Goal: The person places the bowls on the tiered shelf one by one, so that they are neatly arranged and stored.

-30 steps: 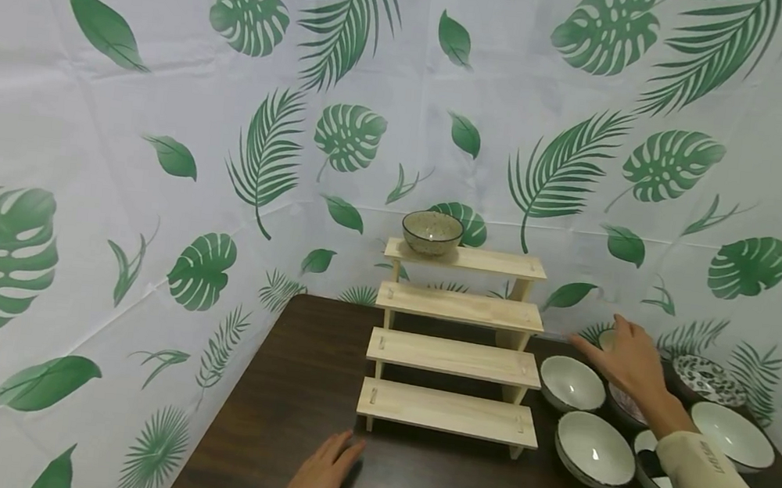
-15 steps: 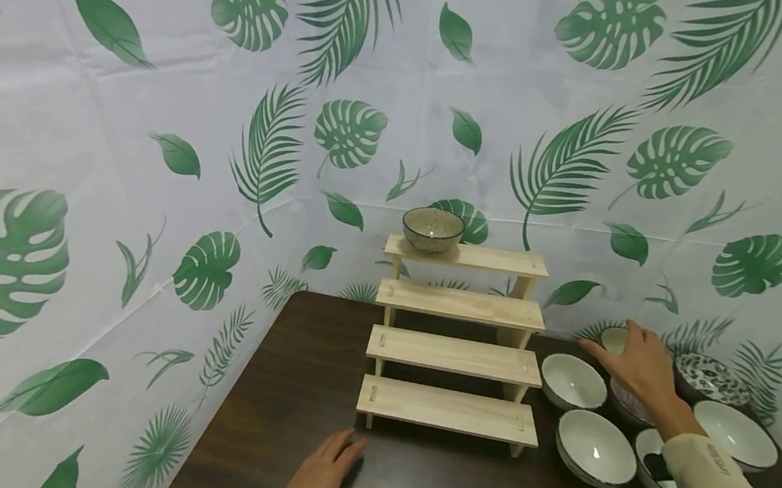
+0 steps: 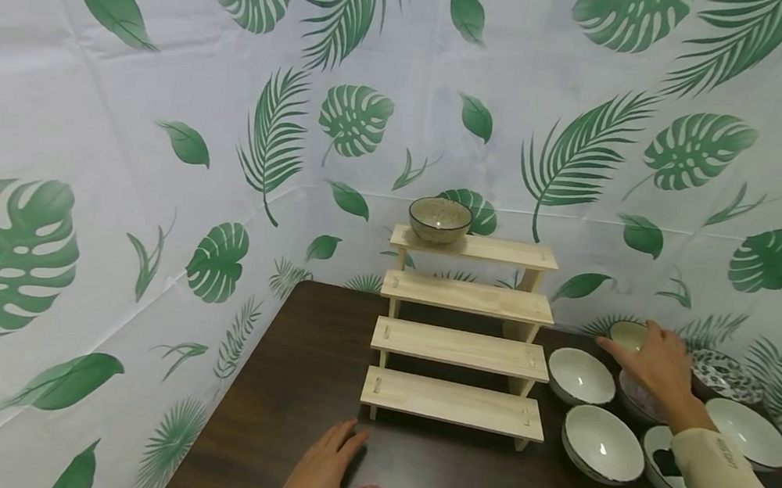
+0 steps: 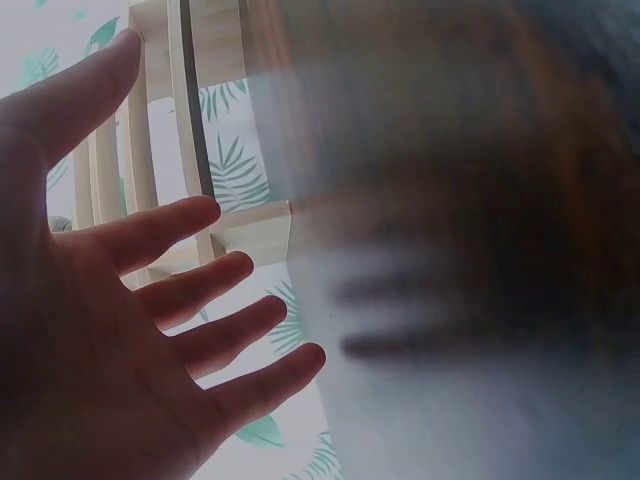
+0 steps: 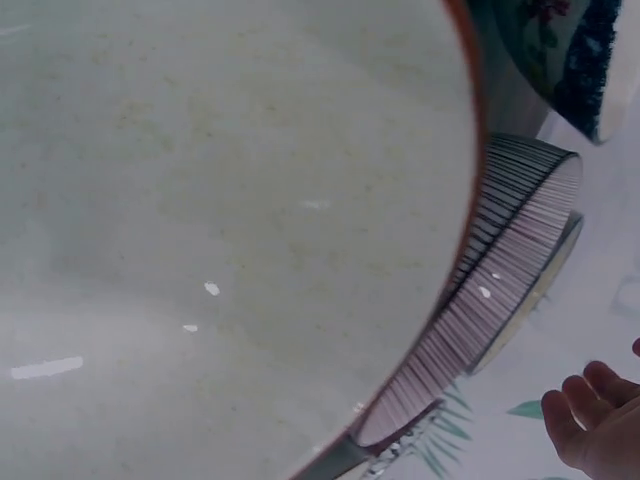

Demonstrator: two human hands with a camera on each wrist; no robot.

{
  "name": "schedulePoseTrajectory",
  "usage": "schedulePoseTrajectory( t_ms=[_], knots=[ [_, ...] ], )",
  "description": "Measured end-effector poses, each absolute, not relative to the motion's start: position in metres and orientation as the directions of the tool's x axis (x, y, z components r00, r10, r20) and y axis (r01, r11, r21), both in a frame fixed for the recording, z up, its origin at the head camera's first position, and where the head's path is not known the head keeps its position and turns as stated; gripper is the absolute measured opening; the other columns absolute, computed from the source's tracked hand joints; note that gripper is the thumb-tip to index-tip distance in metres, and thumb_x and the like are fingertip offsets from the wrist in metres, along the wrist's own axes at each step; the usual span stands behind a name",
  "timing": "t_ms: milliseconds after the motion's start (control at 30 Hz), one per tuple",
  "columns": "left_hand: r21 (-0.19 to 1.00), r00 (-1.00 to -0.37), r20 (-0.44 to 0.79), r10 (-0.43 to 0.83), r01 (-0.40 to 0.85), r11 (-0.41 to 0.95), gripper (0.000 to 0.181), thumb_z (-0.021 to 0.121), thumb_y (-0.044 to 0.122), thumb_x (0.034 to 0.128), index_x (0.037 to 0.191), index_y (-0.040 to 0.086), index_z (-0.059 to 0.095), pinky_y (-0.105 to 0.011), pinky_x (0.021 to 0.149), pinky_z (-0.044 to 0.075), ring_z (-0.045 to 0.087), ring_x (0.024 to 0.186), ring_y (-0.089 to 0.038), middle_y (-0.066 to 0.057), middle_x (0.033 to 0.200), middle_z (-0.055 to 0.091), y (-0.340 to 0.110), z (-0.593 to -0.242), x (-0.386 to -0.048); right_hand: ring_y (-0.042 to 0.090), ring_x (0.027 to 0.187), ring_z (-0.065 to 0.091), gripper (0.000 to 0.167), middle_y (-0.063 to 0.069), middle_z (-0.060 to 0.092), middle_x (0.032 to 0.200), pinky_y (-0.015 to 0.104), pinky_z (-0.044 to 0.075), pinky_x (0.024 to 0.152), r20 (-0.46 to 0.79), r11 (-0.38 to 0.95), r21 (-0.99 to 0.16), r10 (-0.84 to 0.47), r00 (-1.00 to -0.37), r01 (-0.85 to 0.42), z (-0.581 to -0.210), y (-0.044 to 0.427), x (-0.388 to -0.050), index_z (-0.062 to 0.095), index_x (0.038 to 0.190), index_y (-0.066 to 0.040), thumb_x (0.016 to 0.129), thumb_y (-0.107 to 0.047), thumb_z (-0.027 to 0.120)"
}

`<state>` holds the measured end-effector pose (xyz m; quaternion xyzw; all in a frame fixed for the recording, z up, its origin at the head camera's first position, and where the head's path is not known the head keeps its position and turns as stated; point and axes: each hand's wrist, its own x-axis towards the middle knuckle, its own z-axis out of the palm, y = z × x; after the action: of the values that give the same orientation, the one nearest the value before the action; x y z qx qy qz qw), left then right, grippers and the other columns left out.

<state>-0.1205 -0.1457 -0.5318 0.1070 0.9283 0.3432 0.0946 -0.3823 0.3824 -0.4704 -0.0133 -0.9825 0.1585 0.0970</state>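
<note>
My right hand [image 3: 657, 372] hovers with bent, spread fingers at a small pale yellow bowl [image 3: 626, 334] behind the other bowls; whether it touches the rim is unclear in the head view. In the right wrist view, the fingers of that hand [image 5: 597, 412] stand apart from the yellow bowl [image 5: 530, 308], beyond a striped bowl [image 5: 440, 345]. My left hand [image 3: 327, 470] is low over the dark table, fingers spread, holding nothing; the left wrist view shows its palm [image 4: 120, 340]. A speckled bowl [image 3: 439, 222] sits on the top step of a four-step wooden stand [image 3: 454, 399].
Right of the stand on the table [image 3: 278, 390] are white bowls [image 3: 581, 376] [image 3: 602, 445], a black-and-white patterned bowl [image 3: 725, 377], a wide pale bowl [image 3: 747, 432] and a bowl with a dark patch [image 3: 669, 467]. A leaf-print cloth [image 3: 416, 58] hangs behind.
The head view has shifted a little. My right hand has moved slightly right, and more of the pale yellow bowl shows beside its fingers. My left hand has stayed nearly still.
</note>
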Motion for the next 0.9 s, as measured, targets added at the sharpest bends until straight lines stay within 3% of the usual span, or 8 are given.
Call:
schedulePoseTrajectory(
  t_ms=[900],
  knots=[
    [0.616, -0.956, -0.097, 0.277, 0.160, 0.771, 0.084, 0.068, 0.062, 0.0916, 0.152, 0.007, 0.049, -0.075, 0.107, 0.037, 0.038, 0.146, -0.053, -0.024, 0.161, 0.039, -0.137, -0.529, -0.122, 0.072, 0.130, 0.023, 0.125, 0.055, 0.021, 0.144, 0.080, 0.025, 0.104, 0.088, 0.934, -0.341, 0.145, -0.986, 0.107, -0.488, 0.411, -0.388, 0.012, 0.153, 0.020, 0.089, -0.079, 0.054]
  ],
)
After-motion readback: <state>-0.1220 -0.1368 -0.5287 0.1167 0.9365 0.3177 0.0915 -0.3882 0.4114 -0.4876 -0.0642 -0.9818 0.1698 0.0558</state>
